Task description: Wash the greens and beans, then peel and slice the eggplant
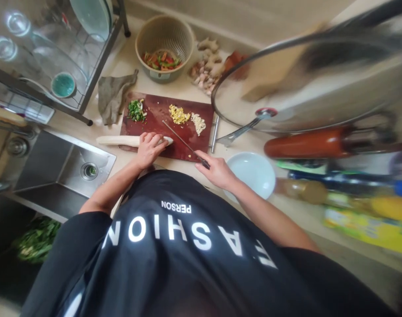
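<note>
My left hand (150,149) is closed over a long, pale root vegetable (117,140), pressing it onto the dark red cutting board (151,103). The root's left end juts past the board's edge, and its right end shows just beyond my fingers. My right hand (217,169) grips a knife (181,139) by the handle; its blade slants over the board, a little right of the root's tip. Along the board's far side lie chopped greens (137,110), yellow chopped pieces (179,114) and white chopped pieces (198,124).
A colander (164,44) of cut peppers stands behind the board, beside garlic and ginger (206,72). A grey cloth (113,99) lies left. At right are a light-blue plate (252,174), a big glass lid (286,83) and several bottles. The steel sink (69,163) is at left.
</note>
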Demonstrator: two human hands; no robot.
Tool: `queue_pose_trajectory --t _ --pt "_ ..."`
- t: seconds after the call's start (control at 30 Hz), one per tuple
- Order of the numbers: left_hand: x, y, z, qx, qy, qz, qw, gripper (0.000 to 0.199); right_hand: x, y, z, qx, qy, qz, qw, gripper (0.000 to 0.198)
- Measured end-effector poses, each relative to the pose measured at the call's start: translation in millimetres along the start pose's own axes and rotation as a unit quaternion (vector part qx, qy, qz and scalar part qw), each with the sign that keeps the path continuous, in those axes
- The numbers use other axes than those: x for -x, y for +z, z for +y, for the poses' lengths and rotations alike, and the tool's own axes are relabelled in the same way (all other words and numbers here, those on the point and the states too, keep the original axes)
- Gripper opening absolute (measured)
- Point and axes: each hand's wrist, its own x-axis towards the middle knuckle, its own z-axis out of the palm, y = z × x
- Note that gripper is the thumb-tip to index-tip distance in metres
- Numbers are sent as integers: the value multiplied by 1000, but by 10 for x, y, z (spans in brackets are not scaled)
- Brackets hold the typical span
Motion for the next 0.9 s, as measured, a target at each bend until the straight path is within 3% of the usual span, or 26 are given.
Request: queue_pose_trajectory --t 0.23,0.4,0.63,0.9 --pt "-38 81 108 -19 -34 2 999 36 141 -97 -29 79 -16 -60 995 52" --pt "-32 153 107 -19 -57 0 998 38 196 -121 -10 77 -23 -67 995 54" --pt "-11 271 64 1 -41 69 997 40 220 -218 97 109 -59 -60 990 53" --pt "1 330 29 25 -47 73 996 34 -178 75 84 101 -59 -54 992 51"
